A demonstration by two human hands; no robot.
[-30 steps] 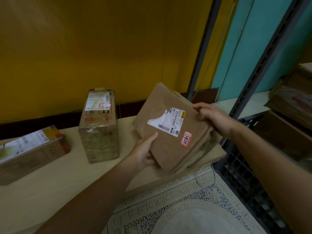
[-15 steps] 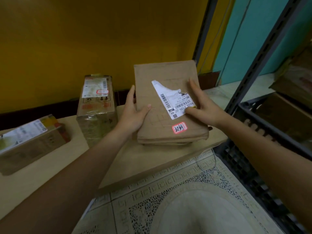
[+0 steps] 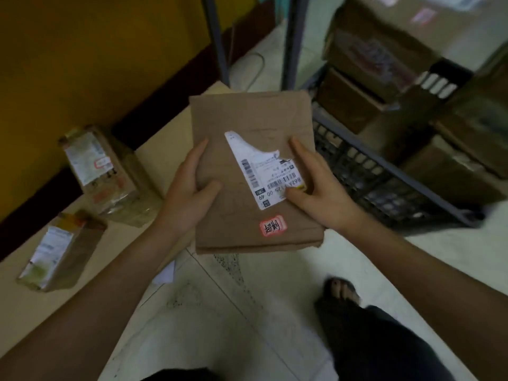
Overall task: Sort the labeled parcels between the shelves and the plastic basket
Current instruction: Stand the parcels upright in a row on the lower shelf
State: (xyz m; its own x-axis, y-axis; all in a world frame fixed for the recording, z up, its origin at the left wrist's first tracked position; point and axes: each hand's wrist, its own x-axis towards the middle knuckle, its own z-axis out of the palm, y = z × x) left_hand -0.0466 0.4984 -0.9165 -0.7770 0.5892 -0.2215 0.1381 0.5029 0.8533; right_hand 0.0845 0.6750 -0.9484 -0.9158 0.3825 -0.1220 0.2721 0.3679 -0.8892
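Between the table and the basket: a flat brown parcel (image 3: pixel 253 171) is held in the air, face up, touching neither.
Left hand (image 3: pixel 189 196): grasping the parcel's left edge, thumb laid across the top face, fingers running up the side.
Right hand (image 3: pixel 321 193): grasping the right edge, thumb pressed onto the corner of the torn white shipping label (image 3: pixel 264 171).
Sticker (image 3: pixel 273 226): red-bordered and handwritten, near the parcel's lower edge and turned towards the camera (the writing is too small for me to read with confidence).
Table (image 3: pixel 162 141): on the left; it carries an upright parcel (image 3: pixel 104 174) and a lying parcel (image 3: pixel 57 254), both labelled and well apart from the hands.
Plastic basket (image 3: pixel 384 182): dark, lattice-walled, on the floor (image 3: pixel 220 312) just to the right of the held parcel. Cardboard boxes (image 3: pixel 453 171) sit in or behind it; the blur does not let me say which.
Shelf posts (image 3: pixel 217 39): grey uprights beyond the parcel.
Step in hand: most likely checking the sticker to decide this parcel's destination, with the placing not yet begun.
Next move: it depends on what the sticker says. For the basket, carry the parcel right and lower it flat over the near wall. For a shelf, lift it towards the rack with both hands on it, since a flat parcel held by its edges could sag or slip.
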